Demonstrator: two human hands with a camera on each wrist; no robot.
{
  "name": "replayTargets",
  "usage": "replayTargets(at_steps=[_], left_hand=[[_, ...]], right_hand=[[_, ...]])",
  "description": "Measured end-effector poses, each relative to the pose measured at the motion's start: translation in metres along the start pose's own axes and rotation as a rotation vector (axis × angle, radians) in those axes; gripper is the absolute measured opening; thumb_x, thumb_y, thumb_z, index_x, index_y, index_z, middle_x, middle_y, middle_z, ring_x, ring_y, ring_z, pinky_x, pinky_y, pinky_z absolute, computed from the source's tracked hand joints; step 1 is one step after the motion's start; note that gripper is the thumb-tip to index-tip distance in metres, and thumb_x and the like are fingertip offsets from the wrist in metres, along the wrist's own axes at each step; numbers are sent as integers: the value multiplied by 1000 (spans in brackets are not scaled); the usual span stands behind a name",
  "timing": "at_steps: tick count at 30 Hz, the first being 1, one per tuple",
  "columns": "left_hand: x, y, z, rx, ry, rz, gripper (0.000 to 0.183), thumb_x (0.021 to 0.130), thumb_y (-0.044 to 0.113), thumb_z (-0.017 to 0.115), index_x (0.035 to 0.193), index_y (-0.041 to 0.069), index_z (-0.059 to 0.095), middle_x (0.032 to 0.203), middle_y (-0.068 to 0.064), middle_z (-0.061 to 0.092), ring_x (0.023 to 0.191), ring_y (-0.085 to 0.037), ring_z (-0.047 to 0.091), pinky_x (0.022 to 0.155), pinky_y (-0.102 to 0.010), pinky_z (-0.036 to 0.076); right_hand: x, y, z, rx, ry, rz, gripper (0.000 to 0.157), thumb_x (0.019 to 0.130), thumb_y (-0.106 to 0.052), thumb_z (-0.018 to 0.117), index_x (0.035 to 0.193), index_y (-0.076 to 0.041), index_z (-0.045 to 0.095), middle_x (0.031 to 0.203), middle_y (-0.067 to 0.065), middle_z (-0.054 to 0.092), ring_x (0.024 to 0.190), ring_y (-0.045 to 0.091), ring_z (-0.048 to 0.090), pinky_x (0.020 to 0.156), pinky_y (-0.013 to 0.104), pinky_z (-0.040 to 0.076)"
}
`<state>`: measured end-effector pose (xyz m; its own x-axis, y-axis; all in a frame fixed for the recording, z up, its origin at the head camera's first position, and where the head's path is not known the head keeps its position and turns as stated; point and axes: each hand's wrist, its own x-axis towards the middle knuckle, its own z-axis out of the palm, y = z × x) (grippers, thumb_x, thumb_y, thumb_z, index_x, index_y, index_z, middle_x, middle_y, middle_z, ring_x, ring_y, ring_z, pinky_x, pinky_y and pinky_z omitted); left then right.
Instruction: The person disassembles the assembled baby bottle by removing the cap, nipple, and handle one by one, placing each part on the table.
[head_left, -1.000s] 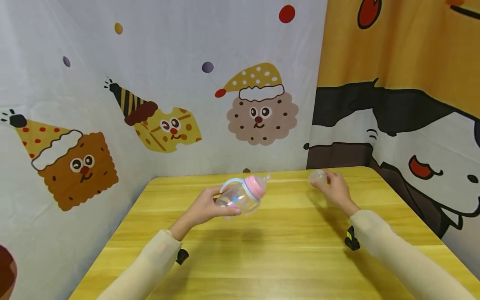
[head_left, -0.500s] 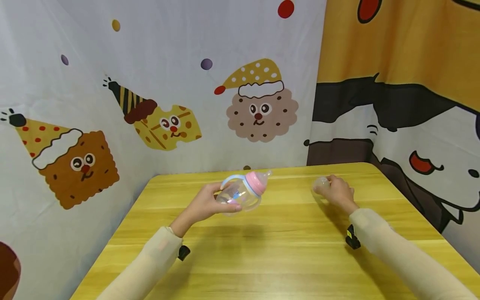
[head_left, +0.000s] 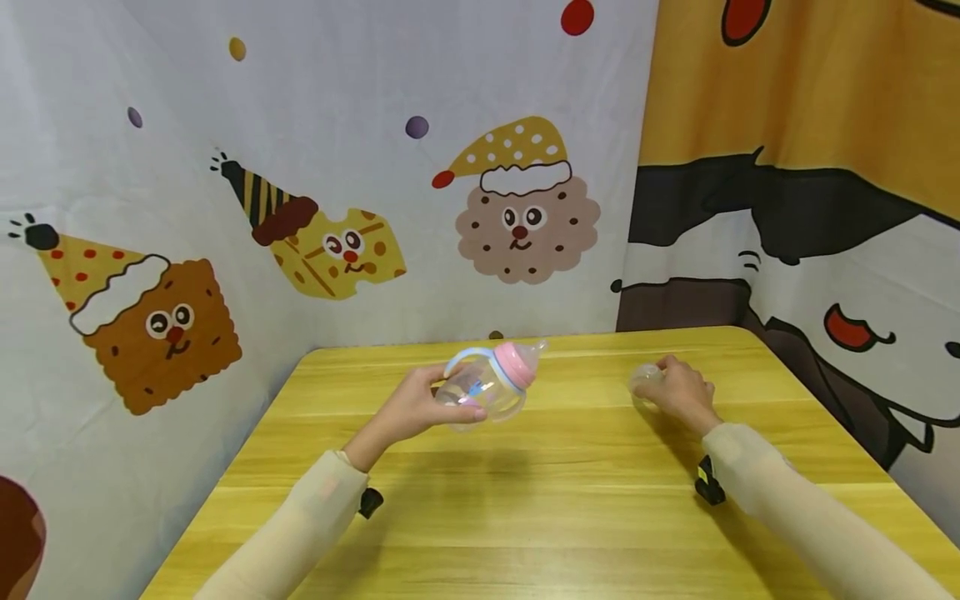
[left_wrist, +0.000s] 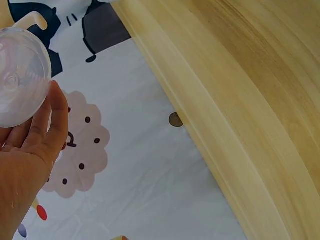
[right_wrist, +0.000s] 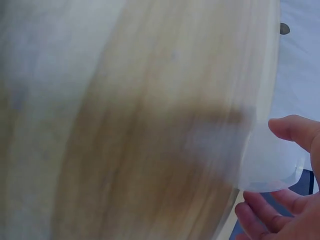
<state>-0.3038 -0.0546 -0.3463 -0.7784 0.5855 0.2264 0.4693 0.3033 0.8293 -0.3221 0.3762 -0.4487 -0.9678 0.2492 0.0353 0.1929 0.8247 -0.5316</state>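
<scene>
My left hand (head_left: 420, 407) grips a clear baby bottle (head_left: 480, 387) around its body, the thumb (head_left: 467, 414) lying across the near side and the other fingers behind it. I hold the bottle tilted above the counter (head_left: 525, 508), where a soft shadow falls below it; its pink collar (head_left: 514, 365) and clear teat (head_left: 533, 354) point up and to the right. A pale blue handle (head_left: 467, 357) arches over the top, and another curves along the lower side. From my left wrist I see the round, transparent base of the bottle. My right hand (head_left: 681, 392), well apart from the left, grips a clear cup-shaped cap (head_left: 645, 377) near the far edge of the counter; I cannot tell whether the cap touches the surface. Cream sleeves (head_left: 795, 508) cover my forearms, and a small black device (head_left: 371, 502) sits beneath each wrist. Behind the counter hangs a white cloth (head_left: 322, 92) printed with cartoon snacks in hats, next to an orange, black and white one (head_left: 802, 92).
</scene>
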Motion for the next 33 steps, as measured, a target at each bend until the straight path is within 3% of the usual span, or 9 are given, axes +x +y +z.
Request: replayTargets(at_steps=[8,12,20,25,33], left_hand=[[2,3,-3,-10,12,25,44,75,24,86,114,13,68,106,-9,67,89,-26,65,71,-34,58],[6,-5,0,-12,5,21,47,75,26,86,115,10,68,107,-13,67,89,-25,66,72,-35,58],[15,-27,5,-3,7,52,46,73,32,87,113,18,69,106,-5,68,89,-19,65,72,-34,58],[18,-28,7,2,-8,70,50,73,37,86,115,16,68,106,-4,68,88,-20,66,70,-35,58],[24,-24,9,1,-1,47,51,72,39,86,119,27,68,110,0,68,92,-19,66,75,-35,57]], right_hand=[[2,-3,-2,-47,-38,-13,68,82,-40,69,129,6,49,111,28,59,97,46,46,83,57,27],[4,-3,-4,-77,-29,-27,67,80,-38,70,126,7,50,107,27,59,95,46,44,83,58,26],[4,1,-6,-140,-8,-42,70,75,-37,77,123,8,53,107,30,60,97,46,45,82,59,28],[2,-1,-7,-133,-3,-39,71,75,-36,79,125,8,53,109,30,60,98,48,45,84,61,29],[4,-8,-12,-145,-7,-32,67,74,-35,82,120,7,56,109,29,61,101,49,48,86,61,30]])
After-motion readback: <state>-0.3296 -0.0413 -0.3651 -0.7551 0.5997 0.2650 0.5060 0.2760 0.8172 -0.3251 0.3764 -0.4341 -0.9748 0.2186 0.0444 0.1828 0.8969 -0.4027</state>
